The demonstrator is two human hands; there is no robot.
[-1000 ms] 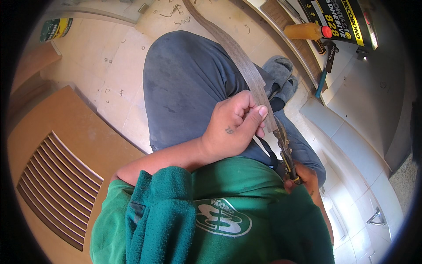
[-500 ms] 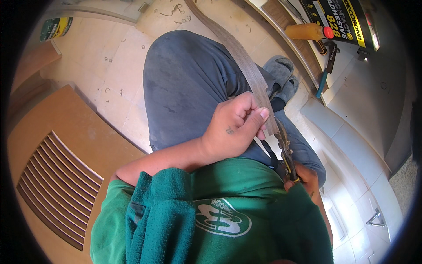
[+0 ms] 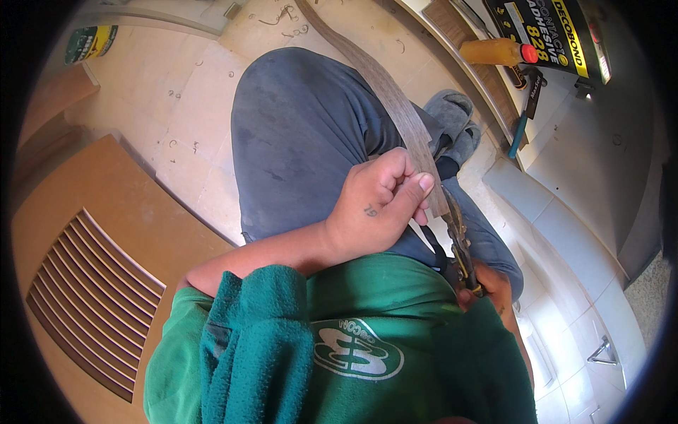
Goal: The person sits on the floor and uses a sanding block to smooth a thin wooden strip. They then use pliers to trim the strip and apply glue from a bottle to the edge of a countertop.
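A long, thin wood-grain strip (image 3: 399, 95) runs from the top of the view down across my bent legs. My left hand (image 3: 378, 205) is closed on its near end, thumb on top and fingers curled below. Just past that hand, the strip's cut end meets dark metal snips (image 3: 459, 240) with a bit of yellow near the handles. Whether the jaws bite on the strip cannot be made out. My right hand (image 3: 494, 281) is wrapped round the snips' handles beside my right thigh, its fingers mostly hidden by the tool and the green sleeve.
A slatted brown door panel (image 3: 162, 226) lies at left. Curled offcuts (image 3: 286, 14) litter the tiled floor. Grey slippers (image 3: 452, 116) are beyond my legs. At upper right are an amber bottle (image 3: 491, 52), a teal-handled hammer (image 3: 522, 124) and a black-and-yellow can (image 3: 558, 35).
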